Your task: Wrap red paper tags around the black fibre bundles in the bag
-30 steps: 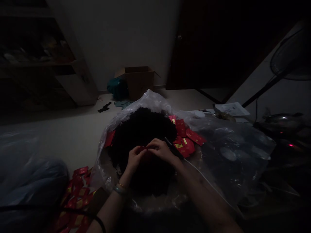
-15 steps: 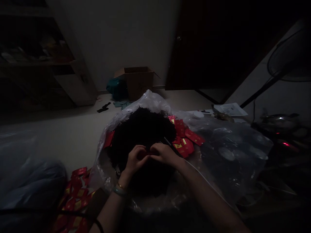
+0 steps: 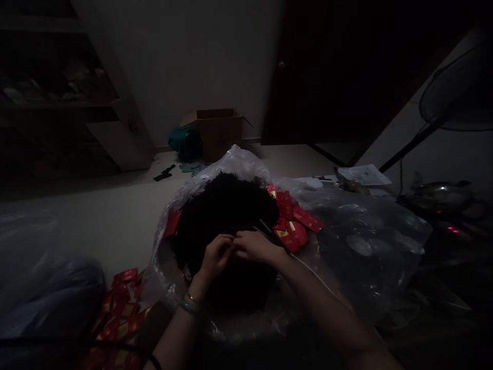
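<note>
and here we are at the dark heap (image 3: 227, 203), banked up loose inside the clear plastic bag (image 3: 238, 160); left hand (image 3: 215, 255) and right hand (image 3: 254, 246) come together at the fingertips above its near half, the left thumb and finger curled in a ring; whether anything is pinched in there i cannot tell, the light is too poor; red packets (image 3: 296, 234) lie overlapping at the bag's right edge, a lone red packet (image 3: 173, 223) sits by its left edge, outer packets (image 3: 125, 310) pile up beyond the near left; the trouble spot, for me, is the slim dark tool (image 3: 278, 240) just beside the right hand, its pale cord (image 3: 315, 275) trailing by that forearm; snag the cord and the tool could skid into the packets; the bag's rim looks slack, so a leaning arm might fold it and let the heap spill; and in this gloom anything dropped could vanish into the black
</note>
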Motion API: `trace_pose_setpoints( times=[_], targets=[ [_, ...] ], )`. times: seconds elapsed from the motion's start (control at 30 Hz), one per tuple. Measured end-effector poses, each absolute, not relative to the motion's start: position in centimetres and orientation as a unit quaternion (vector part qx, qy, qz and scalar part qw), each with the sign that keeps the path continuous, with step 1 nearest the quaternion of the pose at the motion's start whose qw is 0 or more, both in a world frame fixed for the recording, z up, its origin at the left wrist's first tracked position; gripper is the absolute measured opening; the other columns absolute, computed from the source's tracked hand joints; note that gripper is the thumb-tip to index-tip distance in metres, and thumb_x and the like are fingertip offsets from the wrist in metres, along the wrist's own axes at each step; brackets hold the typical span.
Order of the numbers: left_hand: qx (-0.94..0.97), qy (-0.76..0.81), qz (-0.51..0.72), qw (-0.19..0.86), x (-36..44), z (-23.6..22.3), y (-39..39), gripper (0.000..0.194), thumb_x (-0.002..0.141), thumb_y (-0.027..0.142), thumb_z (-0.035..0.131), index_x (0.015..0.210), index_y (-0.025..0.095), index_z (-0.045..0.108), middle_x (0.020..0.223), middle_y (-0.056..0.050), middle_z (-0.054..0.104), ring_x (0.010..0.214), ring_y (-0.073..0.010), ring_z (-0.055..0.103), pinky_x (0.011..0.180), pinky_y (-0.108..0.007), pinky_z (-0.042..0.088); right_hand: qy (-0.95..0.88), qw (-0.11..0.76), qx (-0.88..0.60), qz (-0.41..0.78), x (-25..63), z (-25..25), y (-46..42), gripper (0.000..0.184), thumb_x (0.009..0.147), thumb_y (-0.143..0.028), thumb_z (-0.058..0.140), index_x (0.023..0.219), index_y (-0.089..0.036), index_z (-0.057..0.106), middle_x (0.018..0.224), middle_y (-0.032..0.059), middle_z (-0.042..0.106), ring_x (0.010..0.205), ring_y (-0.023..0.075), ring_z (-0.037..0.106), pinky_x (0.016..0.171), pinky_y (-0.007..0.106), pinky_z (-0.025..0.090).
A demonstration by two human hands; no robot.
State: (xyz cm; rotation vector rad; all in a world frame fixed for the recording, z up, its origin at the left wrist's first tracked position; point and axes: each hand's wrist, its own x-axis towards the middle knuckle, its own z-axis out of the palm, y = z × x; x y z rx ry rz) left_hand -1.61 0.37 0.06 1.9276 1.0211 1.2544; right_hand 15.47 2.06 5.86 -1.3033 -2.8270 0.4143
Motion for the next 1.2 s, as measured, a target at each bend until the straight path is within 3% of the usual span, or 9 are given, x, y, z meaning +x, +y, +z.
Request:
trace_pose_setpoints(
  times=[0.27, 0.43, 0.5, 0.6, 0.67, 0.8, 0.9, 1.07, 1.2],
  targets=[
    [0.687, 0.412, 0.506, 0.32, -1.6, 0.1, 0.7, 0.006, 0.079, 0.023, 0.059, 0.076, 0.02, 0.063, 0.086, -0.006, 0.067, 0.081, -0.0181, 0.061, 0.076, -0.03, 0.047, -0.867, 0.07, -0.44, 0.225, 15.8, 5.3, 1.7, 0.013, 0.083, -0.022, 0.058, 0.094, -0.018, 0.065, 0.094, 0.005, 0.06, 0.079, 0.0149, 0.058, 0.066, 0.024, 0.04],
    [0.594, 0.461, 0.534, 0.385, -1.4, 0.1, 0.7, 0.013, 0.072, 0.027, 0.066, 0.082, 0.02, 0.064, 0.08, -0.004, 0.066, 0.077, -0.0174, 0.062, 0.073, -0.029, 0.048, -0.757, 0.294, -0.489, 0.319, 15.8, 3.7, 2.1, 0.029, 0.074, -0.019, 0.065, 0.103, -0.02, 0.062, 0.091, 0.0025, 0.064, 0.082, 0.0151, 0.059, 0.073, 0.027, 0.045],
    [0.545, 0.475, 0.552, 0.416, -1.2, 0.2, 0.7, 0.021, 0.067, 0.027, 0.069, 0.085, 0.019, 0.063, 0.077, -0.002, 0.066, 0.073, -0.0164, 0.062, 0.071, -0.028, 0.048, -0.686, 0.345, -0.52, 0.374, 15.6, 2.8, 2.2, 0.031, 0.071, -0.021, 0.067, 0.102, -0.019, 0.063, 0.086, 0.0016, 0.066, 0.079, 0.0159, 0.061, 0.072, 0.028, 0.047],
    [0.492, 0.48, 0.566, 0.455, -1.1, 0.4, 0.8, 0.033, 0.06, 0.028, 0.073, 0.089, 0.019, 0.061, 0.069, 0.001, 0.064, 0.068, -0.0149, 0.061, 0.068, -0.026, 0.048, -0.645, 0.355, -0.517, 0.437, 15.2, 1.8, 2.3, 0.014, 0.072, -0.027, 0.065, 0.082, -0.018, 0.069, 0.08, 0.0028, 0.07, 0.078, 0.0181, 0.064, 0.075, 0.031, 0.048],
    [0.468, 0.482, 0.57, 0.473, -1.1, 0.6, 0.9, 0.038, 0.057, 0.028, 0.075, 0.092, 0.019, 0.061, 0.066, 0.003, 0.062, 0.067, -0.014, 0.061, 0.067, -0.025, 0.047, -0.634, 0.368, -0.511, 0.45, 14.9, 1.6, 2.4, 0.013, 0.072, -0.029, 0.064, 0.074, -0.017, 0.07, 0.077, 0.0034, 0.071, 0.077, 0.0191, 0.064, 0.075, 0.031, 0.048],
    [0.436, 0.477, 0.532, 0.547, -1.5, 0.9, 0.9, 0.051, 0.058, 0.031, 0.076, 0.105, 0.018, 0.061, 0.07, 0.003, 0.063, 0.065, -0.012, 0.06, 0.063, -0.023, 0.046, -0.625, 0.394, -0.508, 0.443, 14.8, 1.7, 2.5, 0.014, 0.07, -0.03, 0.065, 0.071, -0.017, 0.071, 0.073, 0.003, 0.071, 0.072, 0.0186, 0.064, 0.071, 0.03, 0.048],
    [0.441, 0.436, 0.429, 0.657, -1.5, 0.8, 0.7, 0.046, 0.058, 0.035, 0.077, 0.097, 0.013, 0.066, 0.08, -0.004, 0.068, 0.068, -0.0147, 0.062, 0.065, -0.025, 0.047, -0.626, 0.397, -0.51, 0.436, 14.8, 1.6, 2.5, 0.013, 0.07, -0.029, 0.065, 0.071, -0.017, 0.071, 0.072, 0.0031, 0.071, 0.07, 0.0181, 0.064, 0.069, 0.029, 0.048],
    [0.41, 0.453, 0.361, 0.704, -0.9, -0.1, 0.3, 0.04, 0.05, 0.033, 0.083, 0.079, 0.01, 0.068, 0.069, -0.006, 0.07, 0.061, -0.0166, 0.063, 0.063, -0.027, 0.047, -0.638, 0.397, -0.522, 0.403, 15.0, 0.9, 2.6, 0.017, 0.075, -0.033, 0.062, 0.074, -0.018, 0.071, 0.076, 0.0038, 0.071, 0.073, 0.0185, 0.064, 0.071, 0.03, 0.048],
    [0.39, 0.47, 0.378, 0.696, -0.6, -0.3, 0.3, 0.04, 0.048, 0.031, 0.084, 0.079, 0.01, 0.07, 0.072, -0.007, 0.072, 0.061, -0.0176, 0.064, 0.064, -0.029, 0.049, -0.679, 0.363, -0.596, 0.226, 17.4, -0.1, 3.2, 0.025, 0.081, -0.033, 0.057, 0.1, -0.02, 0.066, 0.101, 0.0087, 0.067, 0.095, 0.0228, 0.059, 0.086, 0.037, 0.044]
  ],
)
